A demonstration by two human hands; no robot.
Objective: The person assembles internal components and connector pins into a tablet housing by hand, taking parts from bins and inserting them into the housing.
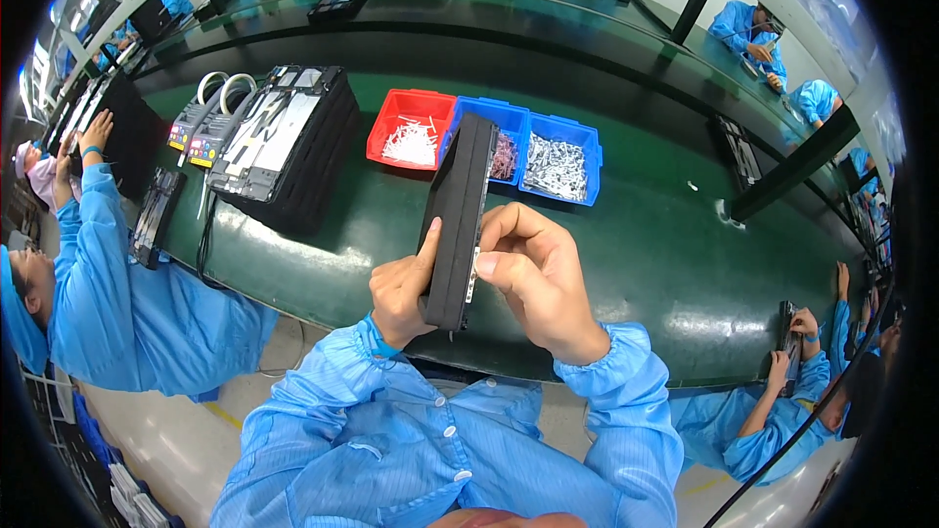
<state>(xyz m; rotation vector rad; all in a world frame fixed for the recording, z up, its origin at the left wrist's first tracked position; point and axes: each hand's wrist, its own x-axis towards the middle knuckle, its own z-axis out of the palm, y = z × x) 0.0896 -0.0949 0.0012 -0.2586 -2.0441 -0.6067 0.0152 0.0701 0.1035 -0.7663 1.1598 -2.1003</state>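
Note:
A black, flat, box-shaped unit (452,244) stands tilted on its narrow edge in front of me, above the near side of the bench. My left hand (399,295) grips its left face near the lower end, with the index finger stretched up along it. My right hand (544,286) is closed in a pinch against the unit's right side. By the thumb tip, a small pale strip (471,276) shows along that side. Whatever lies between the right fingertips is too small to make out.
Beyond the unit sit a red bin (375,142) of white pieces and blue bins (594,152) of small parts. To the left are a stack of black units (313,156) and two grey devices with cables (210,127). Co-workers sit at both sides and across the green bench (646,274).

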